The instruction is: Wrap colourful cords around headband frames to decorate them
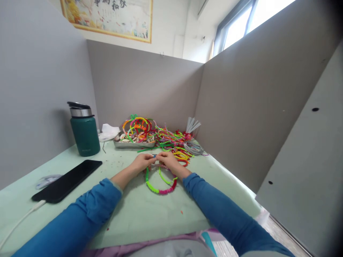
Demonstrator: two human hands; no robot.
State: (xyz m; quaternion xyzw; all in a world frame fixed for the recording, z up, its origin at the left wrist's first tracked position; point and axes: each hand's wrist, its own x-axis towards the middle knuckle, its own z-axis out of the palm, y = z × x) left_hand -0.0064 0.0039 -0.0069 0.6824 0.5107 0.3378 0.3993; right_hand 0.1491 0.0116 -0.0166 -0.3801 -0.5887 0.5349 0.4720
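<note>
My left hand (pixel 142 162) and my right hand (pixel 168 161) meet over the table, fingertips pinched together. Between them shows a small blue bit (pixel 154 156), too small to name. Below the fingers hangs a hoop wrapped in fuzzy pipe cleaner (pixel 152 188), green on the left, pink at the bottom and dark red on the right. Its upper part is hidden by my hands, which both grip it there. A thinner yellow-green strand (pixel 163 177) curves inside the hoop. Just beyond my right hand lie yellow and red pipe-cleaner loops (pixel 181 155).
A metal tray (pixel 134 145) holds small pieces and finished-looking colourful hoops. Beside it lie a heap of pipe cleaners (pixel 171 137) and a grey coil (pixel 194 148). At left are a green bottle (pixel 85 137), white tissue (pixel 109 131) and a charging phone (pixel 66 181). Grey partitions (pixel 144 82) enclose the table.
</note>
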